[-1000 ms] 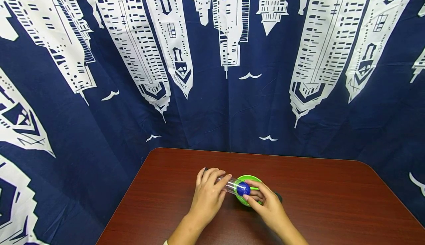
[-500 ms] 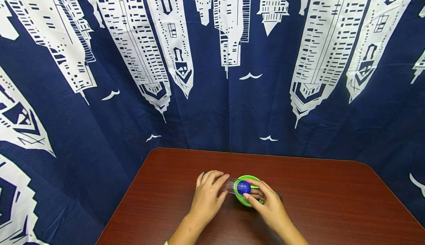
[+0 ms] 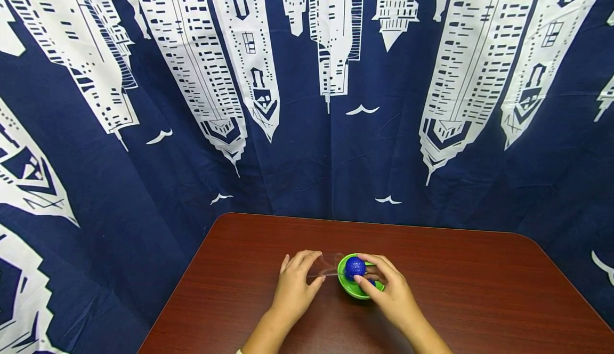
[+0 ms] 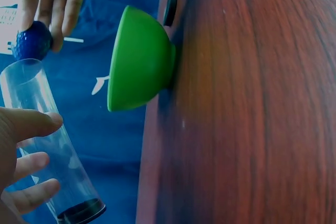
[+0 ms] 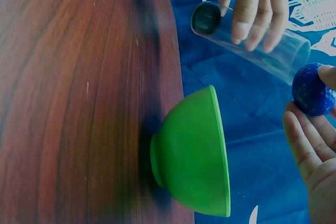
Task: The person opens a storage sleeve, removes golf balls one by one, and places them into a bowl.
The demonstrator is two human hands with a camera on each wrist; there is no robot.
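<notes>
My left hand (image 3: 295,284) grips a clear plastic tube (image 4: 68,150) that lies tilted above the table. A black cap (image 4: 81,212) covers its lower end, and its other end, uncovered, points toward my right hand (image 3: 394,292). Between thumb and fingers that hand pinches a blue dimpled golf ball (image 3: 355,267) just outside the tube's mouth. Beneath the ball stands a green bowl (image 4: 139,61), upright on the table. In the head view a second blue ball (image 3: 371,283) shows in the bowl, partly hidden by my right fingers.
A small black disc-shaped lid (image 4: 170,10) lies on the brown wooden table (image 3: 240,268) beyond the bowl, as the left wrist view shows. Behind the table hangs a dark blue curtain (image 3: 307,173) printed with white buildings.
The golf ball, at the tube's mouth before, is now apart from it and slightly higher over the bowl. My left hand has drawn the tube slightly left.
</notes>
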